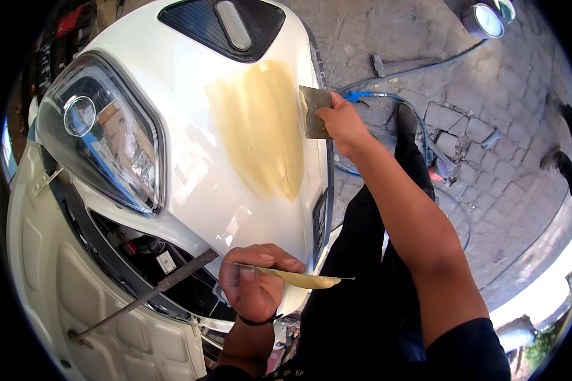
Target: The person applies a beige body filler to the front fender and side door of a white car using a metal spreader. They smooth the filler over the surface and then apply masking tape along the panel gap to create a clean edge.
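Right now, my right hand (345, 124) pinches a flat, dark grey rectangular metal scraper (318, 113), thumb on its face, at the outer side of the white painted front corner of a car (184, 149). Gripping it by one side probably leaves the opposite edge free; that edge carries a little yellow paste and stands just beside the smeared patch. I cannot tell whether it touches the paint.

My left hand (255, 289) is lower down, in front of me, pinching one end of a thin, flat plate (235, 262) between thumb and fingers. I see it nearly edge-on, with a mound of soft yellow paste (305, 279) along it. Holding it by the end seems to keep the loaded part away from my fingers and near my other hand.

The broad pale-yellow patch of putty-like paste (254, 127) lies on the white bodywork, between the large clear headlight (108, 133) and the scraper, below a black ribbed insert with a long pale lamp (235, 28). It looks smooth and matt against the glossy paint, streaked lengthwise, thin and feathered on the headlight side, thicker toward the scraper, and narrowing to a ragged end nearest me.
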Demonstrator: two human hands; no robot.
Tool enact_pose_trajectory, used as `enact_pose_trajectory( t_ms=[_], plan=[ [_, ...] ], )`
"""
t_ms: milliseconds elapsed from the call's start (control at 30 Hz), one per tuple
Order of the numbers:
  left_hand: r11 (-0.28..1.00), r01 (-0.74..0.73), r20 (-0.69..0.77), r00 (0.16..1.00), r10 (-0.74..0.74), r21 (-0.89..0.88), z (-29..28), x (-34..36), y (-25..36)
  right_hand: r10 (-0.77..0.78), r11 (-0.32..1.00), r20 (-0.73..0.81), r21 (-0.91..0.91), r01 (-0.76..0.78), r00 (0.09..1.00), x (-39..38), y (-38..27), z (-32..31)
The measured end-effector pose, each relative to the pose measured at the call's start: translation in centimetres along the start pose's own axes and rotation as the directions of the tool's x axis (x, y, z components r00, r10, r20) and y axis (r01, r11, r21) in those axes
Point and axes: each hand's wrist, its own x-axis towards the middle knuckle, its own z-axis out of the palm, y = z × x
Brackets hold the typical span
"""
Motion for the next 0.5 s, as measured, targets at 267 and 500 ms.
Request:
enact_pose_trajectory(
  t_ms=[267,500],
  plan=[
    [0.999,0.025,-0.02,0.999,-0.026,-0.035,0.2,2.5,1.5,0.072,0.991,-0.045,0.117,-0.066,0.996,0.1,-0.1,3.0],
    [0.999,0.02,-0.02,1.0,-0.021,-0.03,0.5,4.2,2.9,-0.333,0.86,-0.176,-0.46,0.222,0.926,-6.8,-1.9,8.5]
  ],
)
